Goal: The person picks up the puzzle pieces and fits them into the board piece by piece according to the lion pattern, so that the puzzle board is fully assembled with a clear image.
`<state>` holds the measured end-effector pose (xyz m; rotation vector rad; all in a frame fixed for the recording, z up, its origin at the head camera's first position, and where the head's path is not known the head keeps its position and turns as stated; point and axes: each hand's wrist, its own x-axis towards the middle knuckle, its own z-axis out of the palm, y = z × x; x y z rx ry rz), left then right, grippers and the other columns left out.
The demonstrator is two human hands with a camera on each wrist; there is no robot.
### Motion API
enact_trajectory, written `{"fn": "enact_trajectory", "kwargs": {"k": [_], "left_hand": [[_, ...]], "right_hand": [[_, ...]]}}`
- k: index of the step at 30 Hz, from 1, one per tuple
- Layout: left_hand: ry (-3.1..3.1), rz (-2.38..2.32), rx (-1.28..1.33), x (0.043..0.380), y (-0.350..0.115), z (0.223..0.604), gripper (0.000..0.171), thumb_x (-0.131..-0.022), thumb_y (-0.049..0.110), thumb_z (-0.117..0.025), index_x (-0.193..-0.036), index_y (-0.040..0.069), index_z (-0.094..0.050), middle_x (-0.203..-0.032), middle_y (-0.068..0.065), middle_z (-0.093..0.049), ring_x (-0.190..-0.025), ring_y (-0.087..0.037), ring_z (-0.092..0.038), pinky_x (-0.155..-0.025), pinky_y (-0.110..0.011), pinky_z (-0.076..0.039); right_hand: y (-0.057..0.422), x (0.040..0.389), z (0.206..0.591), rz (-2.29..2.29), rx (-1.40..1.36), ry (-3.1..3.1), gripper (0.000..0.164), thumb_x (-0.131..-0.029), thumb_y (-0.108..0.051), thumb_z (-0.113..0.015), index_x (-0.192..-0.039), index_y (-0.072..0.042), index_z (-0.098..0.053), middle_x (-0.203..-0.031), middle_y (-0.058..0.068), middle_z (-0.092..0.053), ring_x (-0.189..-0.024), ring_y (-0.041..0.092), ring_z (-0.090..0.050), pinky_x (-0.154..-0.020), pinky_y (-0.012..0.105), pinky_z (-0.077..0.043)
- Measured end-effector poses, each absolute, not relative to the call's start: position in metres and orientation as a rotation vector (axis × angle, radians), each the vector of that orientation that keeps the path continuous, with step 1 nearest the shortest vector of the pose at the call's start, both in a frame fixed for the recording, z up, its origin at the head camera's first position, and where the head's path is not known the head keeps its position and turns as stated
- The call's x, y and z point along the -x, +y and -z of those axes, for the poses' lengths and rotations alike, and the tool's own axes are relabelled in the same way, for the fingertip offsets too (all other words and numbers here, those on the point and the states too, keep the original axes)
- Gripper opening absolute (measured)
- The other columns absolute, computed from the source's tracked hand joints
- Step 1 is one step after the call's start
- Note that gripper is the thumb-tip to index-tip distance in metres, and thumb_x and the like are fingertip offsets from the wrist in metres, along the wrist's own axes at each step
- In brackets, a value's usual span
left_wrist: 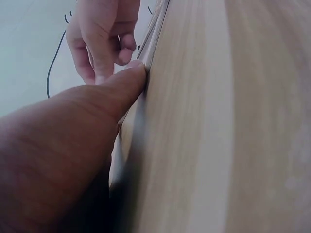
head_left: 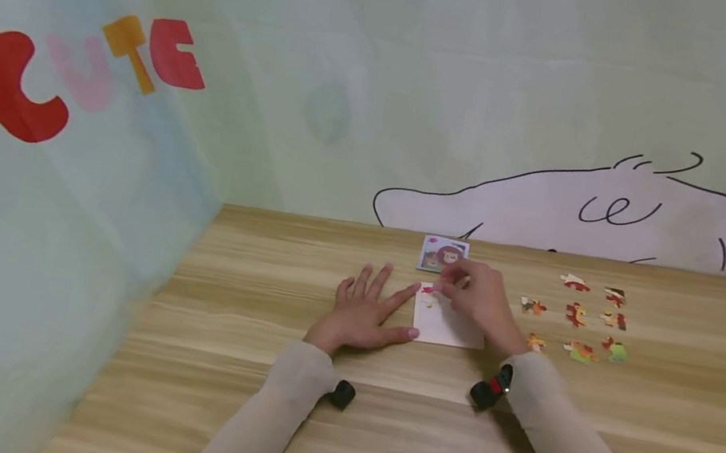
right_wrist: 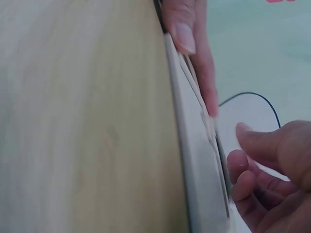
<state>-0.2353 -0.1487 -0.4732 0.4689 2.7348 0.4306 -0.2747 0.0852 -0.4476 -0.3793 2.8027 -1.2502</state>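
Note:
A white puzzle tray (head_left: 443, 330) lies flat on the table, with a pink-and-white puzzle piece (head_left: 428, 291) in its upper left corner. My left hand (head_left: 361, 317) is spread on the table, thumb and index fingertip at the tray's left edge. The left wrist view shows the thumb (left_wrist: 129, 73) pressing at that edge. Over the tray's upper part is my right hand (head_left: 478, 294), its fingertips beside the piece. From the right wrist, its thumb (right_wrist: 252, 138) stands apart from loosely bent fingers (right_wrist: 243, 184), and nothing shows between them.
Behind the tray lies a picture card (head_left: 434, 255) with cartoon animals. Several loose puzzle pieces (head_left: 576, 314) are spread out on the wooden table (head_left: 237, 277) to the right. A printed cloth (head_left: 328, 91) hangs along the table's back and left sides.

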Motion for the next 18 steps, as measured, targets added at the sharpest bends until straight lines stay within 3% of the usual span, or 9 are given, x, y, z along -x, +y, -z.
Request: {"fn": "enact_trajectory", "kwargs": {"k": [3,9,18], "left_hand": [[2.744,-0.437,-0.466,0.231,-0.156,0.472,0.083,-0.100,0.078,-0.046,-0.170,0.050,-0.011,-0.183,-0.008,0.016,-0.168,-0.044,0.019,-0.131,-0.070,0.004],[2.758,-0.408,-0.412,0.226,-0.161,0.473,0.084,-0.100,0.076,-0.048,-0.170,0.049,-0.012,-0.183,-0.007,0.015,-0.168,-0.042,0.018,-0.131,-0.069,0.005],[2.759,-0.397,-0.414,0.226,-0.163,0.472,0.085,-0.100,0.076,-0.048,-0.171,0.048,-0.010,-0.183,-0.007,0.016,-0.168,-0.042,0.019,-0.131,-0.069,0.006]], "right_hand": [[0.091,0.274,0.445,1.306,0.371,2.796,0.024,-0.103,-0.019,-0.074,-0.121,-0.003,-0.074,-0.114,0.018,-0.076,-0.073,0.021,-0.071,-0.062,0.026,-0.054],[0.123,0.277,0.443,1.349,0.358,2.787,0.033,-0.107,-0.018,-0.068,-0.135,-0.001,-0.068,-0.131,0.023,-0.071,-0.079,0.024,-0.074,-0.066,0.025,-0.053],[0.183,0.283,0.436,1.257,0.299,2.912,0.030,-0.108,-0.015,-0.065,-0.134,-0.001,-0.071,-0.124,0.025,-0.073,-0.064,0.016,-0.060,-0.053,0.026,-0.046]]}}
